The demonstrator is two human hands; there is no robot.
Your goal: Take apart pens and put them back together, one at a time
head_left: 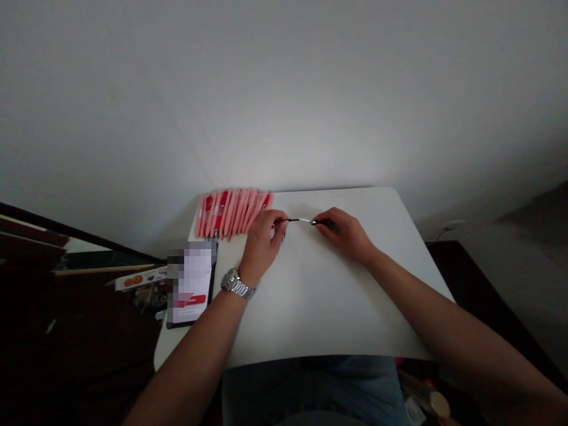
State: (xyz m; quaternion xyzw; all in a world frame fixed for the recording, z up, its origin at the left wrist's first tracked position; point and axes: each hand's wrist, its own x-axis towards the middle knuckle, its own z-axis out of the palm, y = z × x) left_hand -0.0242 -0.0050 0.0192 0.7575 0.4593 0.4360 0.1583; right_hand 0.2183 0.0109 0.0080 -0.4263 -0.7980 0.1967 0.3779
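Head view: I see the left hand pinching one end of a thin black-and-silver rod, fingers curled tight on it. The right hand pinches the other end, also closed. The rod runs level between both hands, low over the white table near its far edge; I can't tell if it touches. Gripping both ends likely keeps it straight and steady. A row of pink pens lies side by side at the far left corner, just beside the left hand, probably lined up for easy reach. A wristwatch is on the left wrist. A dark phone lies flat at the left edge, away from the hands.
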